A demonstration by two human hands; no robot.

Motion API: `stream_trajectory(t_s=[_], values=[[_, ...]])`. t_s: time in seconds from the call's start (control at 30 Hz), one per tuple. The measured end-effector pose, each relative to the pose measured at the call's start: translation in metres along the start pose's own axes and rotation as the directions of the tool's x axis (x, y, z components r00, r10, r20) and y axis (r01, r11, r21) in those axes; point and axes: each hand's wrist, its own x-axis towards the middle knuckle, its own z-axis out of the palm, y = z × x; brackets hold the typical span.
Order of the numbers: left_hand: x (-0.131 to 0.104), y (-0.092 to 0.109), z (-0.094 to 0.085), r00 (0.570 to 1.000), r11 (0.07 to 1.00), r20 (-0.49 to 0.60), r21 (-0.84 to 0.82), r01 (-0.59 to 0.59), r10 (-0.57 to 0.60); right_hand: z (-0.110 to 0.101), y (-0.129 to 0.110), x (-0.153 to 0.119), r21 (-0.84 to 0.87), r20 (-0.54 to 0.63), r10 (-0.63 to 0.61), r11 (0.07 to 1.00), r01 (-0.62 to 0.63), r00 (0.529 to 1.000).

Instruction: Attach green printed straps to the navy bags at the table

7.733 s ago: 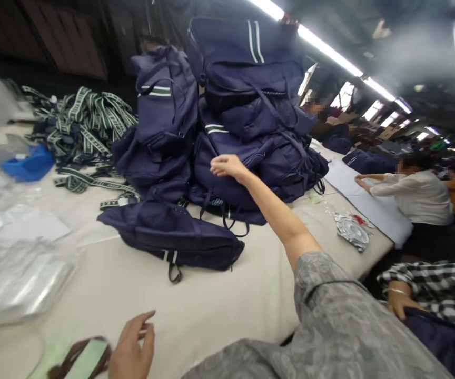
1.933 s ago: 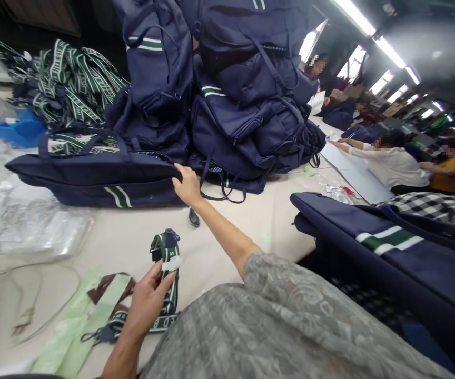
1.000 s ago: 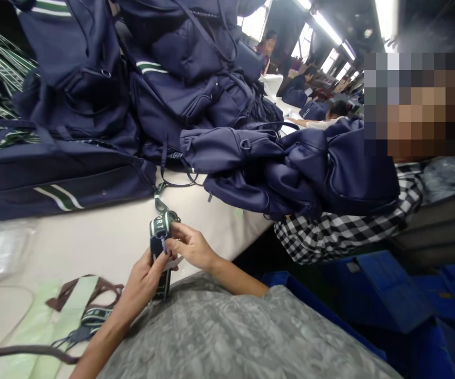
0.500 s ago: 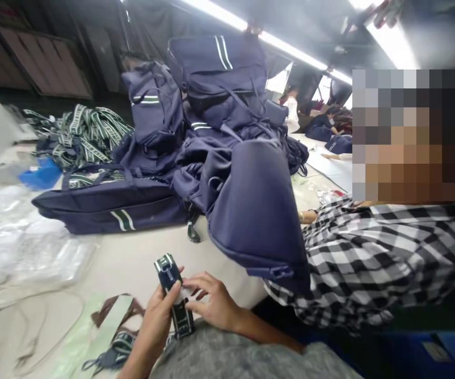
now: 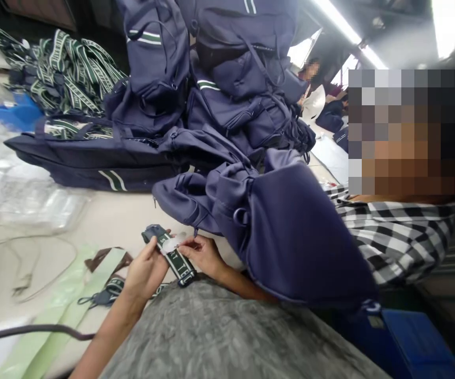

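Note:
My left hand [image 5: 145, 272] and my right hand [image 5: 204, 254] both hold a dark green strap with white lettering [image 5: 172, 256] just above the table's near edge. A small white tag [image 5: 174, 242] sits on the strap between my fingertips. A navy bag [image 5: 290, 231] carried by a person in a checked shirt [image 5: 393, 237] hangs right beside my right hand. A long flat navy bag with a green and white stripe [image 5: 93, 166] lies on the table behind the strap.
A tall pile of navy bags [image 5: 219, 68] fills the table's back. Green and white straps [image 5: 65, 68] heap at the far left. Clear plastic bags [image 5: 26, 200] lie left. Pale green strips [image 5: 69, 310] and a blue bin [image 5: 413, 337] are near me.
The person in the checked shirt has brought the navy bag closer, next to my right hand. My hands have turned the strap from upright to slanted. The view has tilted down.

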Motion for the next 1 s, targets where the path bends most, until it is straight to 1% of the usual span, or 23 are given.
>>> stream_trajectory(t_s=[0.07, 0.13, 0.23, 0.3, 0.4, 0.53, 0.67, 0.83, 0.9, 1.0], values=[[0.001, -0.002, -0.006, 0.999, 0.999, -0.013, 0.033, -0.037, 0.037, 0.001, 0.002, 0.002, 0.033, -0.009, -0.041, 0.999, 0.041, 0.999], [0.000, -0.003, -0.008, 0.997, 0.991, -0.010, 0.107, -0.080, 0.082, 0.004, 0.004, 0.006, 0.051, -0.015, -0.076, 0.996, 0.076, 0.997], [-0.004, -0.004, -0.008, 0.994, 0.969, 0.001, 0.225, -0.105, 0.107, 0.008, 0.003, 0.012, 0.034, 0.005, -0.084, 0.996, 0.084, 0.996], [-0.006, -0.004, -0.006, 0.993, 0.958, 0.010, 0.262, -0.112, 0.114, 0.010, -0.001, 0.012, -0.006, 0.034, -0.096, 0.995, 0.097, 0.995], [-0.006, -0.004, -0.007, 0.991, 0.955, 0.007, 0.267, -0.128, 0.131, 0.013, -0.004, 0.008, -0.135, 0.054, -0.148, 0.979, 0.154, 0.988], [-0.005, -0.008, -0.012, 0.990, 0.962, -0.035, 0.240, -0.126, 0.138, 0.020, 0.002, 0.001, -0.330, 0.049, -0.254, 0.909, 0.255, 0.966], [-0.003, -0.012, -0.008, 0.991, 0.970, -0.032, 0.214, -0.117, 0.127, 0.021, 0.007, 0.001, -0.440, 0.001, -0.305, 0.855, 0.274, 0.952], [0.002, -0.015, -0.002, 0.991, 0.965, 0.005, 0.227, -0.129, 0.132, 0.015, 0.000, 0.000, -0.559, -0.021, -0.359, 0.778, 0.287, 0.933], [0.004, -0.016, -0.001, 0.993, 0.968, -0.003, 0.222, -0.116, 0.120, 0.011, -0.002, 0.000, -0.553, -0.035, -0.350, 0.787, 0.273, 0.936], [0.008, -0.017, 0.000, 0.992, 0.976, -0.040, 0.188, -0.109, 0.119, 0.006, 0.000, 0.003, -0.454, -0.111, -0.281, 0.867, 0.202, 0.953]])
